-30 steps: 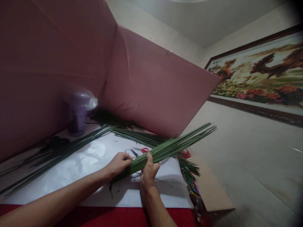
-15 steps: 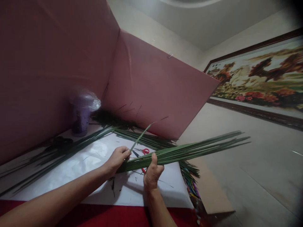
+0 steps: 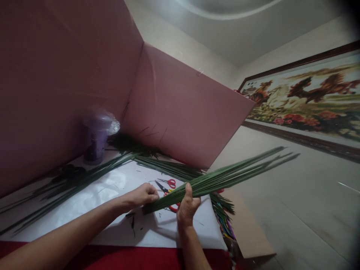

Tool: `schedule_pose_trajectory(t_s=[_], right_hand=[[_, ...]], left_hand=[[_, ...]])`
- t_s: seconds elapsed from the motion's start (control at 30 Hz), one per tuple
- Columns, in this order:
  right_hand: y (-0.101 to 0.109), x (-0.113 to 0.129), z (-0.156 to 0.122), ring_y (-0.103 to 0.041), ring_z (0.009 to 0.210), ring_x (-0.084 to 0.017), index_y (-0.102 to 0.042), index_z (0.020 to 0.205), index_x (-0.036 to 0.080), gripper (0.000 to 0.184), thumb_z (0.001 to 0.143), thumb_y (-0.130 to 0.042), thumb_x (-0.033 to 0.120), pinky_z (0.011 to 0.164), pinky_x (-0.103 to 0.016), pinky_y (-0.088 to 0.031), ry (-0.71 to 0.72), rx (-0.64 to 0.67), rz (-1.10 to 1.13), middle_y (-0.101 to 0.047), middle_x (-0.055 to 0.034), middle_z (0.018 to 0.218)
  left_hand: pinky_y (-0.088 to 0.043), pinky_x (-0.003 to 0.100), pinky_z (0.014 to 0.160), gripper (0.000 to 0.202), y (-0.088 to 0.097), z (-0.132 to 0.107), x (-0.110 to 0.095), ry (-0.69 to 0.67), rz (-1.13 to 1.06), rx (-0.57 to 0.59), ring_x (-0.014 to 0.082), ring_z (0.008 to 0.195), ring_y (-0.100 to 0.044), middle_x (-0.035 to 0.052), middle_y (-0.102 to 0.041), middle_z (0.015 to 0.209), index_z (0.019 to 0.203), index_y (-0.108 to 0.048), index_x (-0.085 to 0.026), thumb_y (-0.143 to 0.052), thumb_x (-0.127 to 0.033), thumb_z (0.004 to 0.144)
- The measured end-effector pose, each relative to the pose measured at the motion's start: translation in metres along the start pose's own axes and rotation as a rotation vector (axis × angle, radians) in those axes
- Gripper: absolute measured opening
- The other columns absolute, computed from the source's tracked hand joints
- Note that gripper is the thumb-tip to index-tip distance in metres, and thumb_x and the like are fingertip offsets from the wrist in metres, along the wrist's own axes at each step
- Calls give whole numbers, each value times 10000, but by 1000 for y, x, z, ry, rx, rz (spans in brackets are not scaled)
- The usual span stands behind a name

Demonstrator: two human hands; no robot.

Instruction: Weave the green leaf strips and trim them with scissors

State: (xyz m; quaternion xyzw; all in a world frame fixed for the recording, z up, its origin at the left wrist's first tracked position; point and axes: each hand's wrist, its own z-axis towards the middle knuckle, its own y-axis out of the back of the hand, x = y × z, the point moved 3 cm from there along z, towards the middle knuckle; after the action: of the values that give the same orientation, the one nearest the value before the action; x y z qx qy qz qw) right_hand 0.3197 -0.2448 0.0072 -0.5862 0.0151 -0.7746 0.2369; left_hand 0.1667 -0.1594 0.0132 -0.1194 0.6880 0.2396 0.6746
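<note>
My right hand (image 3: 188, 207) is wrapped round a bundle of long narrow green leaves (image 3: 219, 179), thumb on top. The bundle slants up to the right, its tips fanning out past the table edge. At its lower left end my left hand (image 3: 148, 194) is closed, thumb and fingers pinched against the leaf bases; the fingertips are partly hidden. Behind and below the bundle lie small red-handled scissors (image 3: 171, 183) and a larger dark-bladed pair with red and yellow handles (image 3: 161, 186), partly covered by the leaves.
More long leaves (image 3: 92, 176) lie along the left of the white tabletop (image 3: 92, 213), and another bunch (image 3: 171, 167) across the back. A purple plastic-covered container (image 3: 97, 140) stands back left. Pink panels (image 3: 180, 108) enclose the far sides. Dark scraps (image 3: 132, 223) lie near the front.
The single leaf that stood up apart from my left hand no longer sticks out; the bundle looks gathered together. Both hands and the bundle have shifted slightly, exposing more of the scissors.
</note>
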Motion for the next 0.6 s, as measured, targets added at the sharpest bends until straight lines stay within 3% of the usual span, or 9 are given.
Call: schedule_pose_trajectory(t_s=[0.1, 0.23, 0.37, 0.5, 0.6], right_hand=[[5, 7, -2, -611, 758, -207, -622, 895, 50, 400, 728, -626, 413, 720, -331, -490, 3, 17, 7, -667, -120, 867], [12, 21, -14, -595, 880, -218, -609, 982, 53, 428, 728, -634, 397, 821, -346, -472, 62, -45, 54, -636, -145, 1018], [27, 36, -32, -602, 849, -220, -609, 971, 57, 432, 719, -633, 407, 823, -365, -483, 99, -107, 46, -633, -133, 1017], [59, 46, -30, -619, 856, -232, -620, 912, 105, 365, 733, -605, 423, 760, -334, -525, 52, -279, -46, -642, -130, 1010], [75, 47, -10, -605, 955, -251, -575, 1046, 119, 459, 728, -594, 450, 704, -325, -549, 21, -320, -61, -600, -135, 1122]], left_hand=[[-212, 228, 471, 247, -5, -4, -4, -31, 3, 4, 93, 483, -305, -50, -383, 511, 567, -494, -167, -565, -385, 658], [-248, 217, 454, 275, -12, -3, -5, -39, -25, -190, 96, 488, -346, -49, -394, 543, 610, -466, -173, -527, -429, 686], [-290, 213, 436, 288, -11, 0, -3, -19, -136, -309, 99, 460, -412, -51, -419, 513, 599, -434, -177, -501, -434, 712], [-383, 237, 464, 281, 0, -1, -10, -131, -323, -411, 114, 465, -494, -61, -434, 523, 645, -401, -188, -461, -432, 772], [-377, 228, 453, 261, 6, -6, -20, -254, -287, -493, 96, 436, -446, -66, -429, 503, 661, -389, -194, -446, -399, 811]])
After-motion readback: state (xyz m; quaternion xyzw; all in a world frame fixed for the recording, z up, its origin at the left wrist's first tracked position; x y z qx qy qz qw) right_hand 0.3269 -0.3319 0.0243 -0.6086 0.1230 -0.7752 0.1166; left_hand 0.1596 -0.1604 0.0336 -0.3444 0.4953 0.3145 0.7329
